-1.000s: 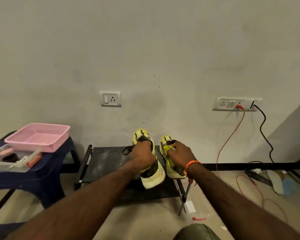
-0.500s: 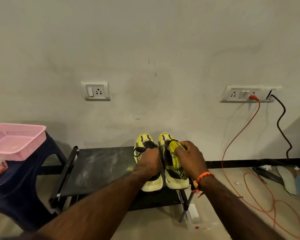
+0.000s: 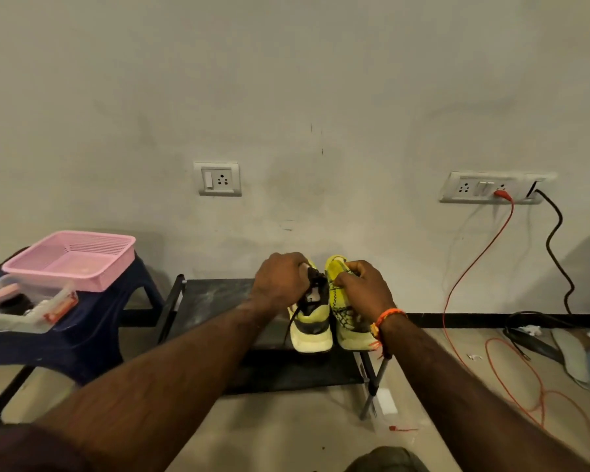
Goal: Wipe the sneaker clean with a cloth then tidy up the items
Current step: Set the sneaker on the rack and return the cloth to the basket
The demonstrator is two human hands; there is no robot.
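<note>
Tidying stage, judged from the layout: both sneakers side by side on a low black rack, no cloth visible in either hand. Wiping apparently done, though not confirmable from this view.

Left hand point(image 3: 281, 282): fingers curled over the tongue and collar of the left sneaker point(image 3: 312, 327), gripping it near the black laces. Heel end toward the viewer, below the wrist; toe hidden beyond the knuckles.

Right hand point(image 3: 363, 289): fingers bent, pinching the upper edge of the right sneaker point(image 3: 349, 327) near the lace area; thumb side toward the other hand. Orange wristband point(image 3: 387, 318) just behind the hand. Exact contact of the fingertips partly hidden.

Sneakers touching or nearly so, between the two hands; rack point(image 3: 218, 308) surface extending to the left of the left hand. Shoes seemingly resting on the rack, not lifted; cannot tell with certainty.

Next move, as a judgement: squaring the pair, heels level, then releasing both grips without tipping either shoe off the rack's right edge, close beneath the right wrist.

Well to the left of the left hand: pink basket point(image 3: 70, 258) on a blue stool point(image 3: 92, 325), with a clear box point(image 3: 24, 308) of small items, likely still to be put away.
</note>
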